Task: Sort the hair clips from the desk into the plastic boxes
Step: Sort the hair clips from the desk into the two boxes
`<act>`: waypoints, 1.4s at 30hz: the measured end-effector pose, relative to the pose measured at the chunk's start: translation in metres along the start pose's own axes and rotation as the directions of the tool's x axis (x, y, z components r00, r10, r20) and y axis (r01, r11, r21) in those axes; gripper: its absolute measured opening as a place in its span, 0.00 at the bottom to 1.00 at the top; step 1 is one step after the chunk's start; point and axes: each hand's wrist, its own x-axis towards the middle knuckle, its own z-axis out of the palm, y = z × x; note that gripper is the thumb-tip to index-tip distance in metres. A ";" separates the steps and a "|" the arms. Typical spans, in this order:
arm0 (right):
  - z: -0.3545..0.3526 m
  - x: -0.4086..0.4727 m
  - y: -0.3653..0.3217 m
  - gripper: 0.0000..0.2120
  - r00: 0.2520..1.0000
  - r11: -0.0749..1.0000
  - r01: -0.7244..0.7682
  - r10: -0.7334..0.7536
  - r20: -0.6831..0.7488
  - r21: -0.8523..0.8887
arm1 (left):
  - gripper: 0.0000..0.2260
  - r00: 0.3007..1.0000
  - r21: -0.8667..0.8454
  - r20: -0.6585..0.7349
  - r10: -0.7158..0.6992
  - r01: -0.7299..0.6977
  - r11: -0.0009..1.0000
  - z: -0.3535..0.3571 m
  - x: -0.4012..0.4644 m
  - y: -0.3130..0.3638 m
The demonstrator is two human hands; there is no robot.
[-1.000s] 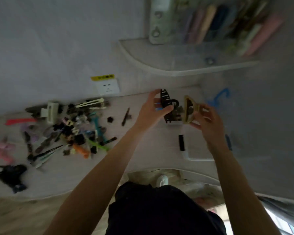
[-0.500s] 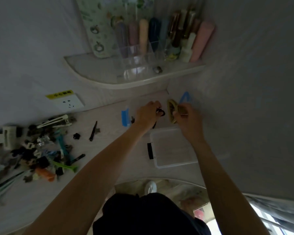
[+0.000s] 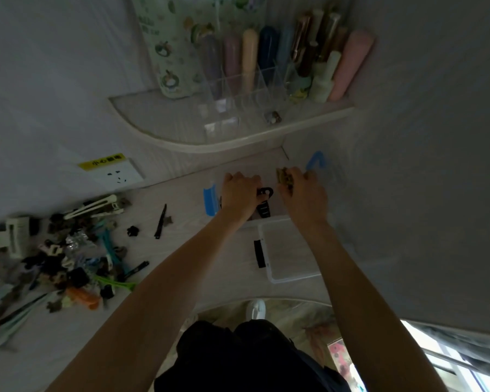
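At the far corner of the counter (image 3: 159, 304), both hands reach over a clear plastic box with blue latches (image 3: 210, 200). The left hand (image 3: 239, 193) is curled, knuckles up; its fingers (image 3: 253, 181) are closed narrowly on a black claw clip (image 3: 264, 203), which hangs down inside the box outline. The right hand (image 3: 303, 193) is likewise curled, its fingers (image 3: 293, 174) gripping a tan claw clip (image 3: 284, 176) just above the far end of the same box. The two clips are near each other but apart.

Just nearer than the fingers lies a second clear plastic box (image 3: 292, 274) with a black latch on its left edge; its interior shows nothing but the counter through the base. Whether the far box holds other clips cannot be determined.

Well left of the fingers, a pile of mixed hair clips (image 3: 68, 258) covers the counter. Between the pile and the left hand lie a slim black clip (image 3: 161, 222) and a small black claw clip (image 3: 132, 230), apart from each other.

Beyond the fingers, a wall socket (image 3: 118, 175) with a yellow label is mounted on the wall, and a curved corner shelf (image 3: 164, 137) carries a clear organiser with upright coloured tubes (image 3: 249, 60).
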 end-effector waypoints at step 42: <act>0.234 -0.088 -0.307 0.26 0.430 0.632 0.759 -0.669 0.606 0.159 | 0.20 0.672 -0.443 -0.078 -0.736 0.638 0.630 -0.042 -0.290 -0.396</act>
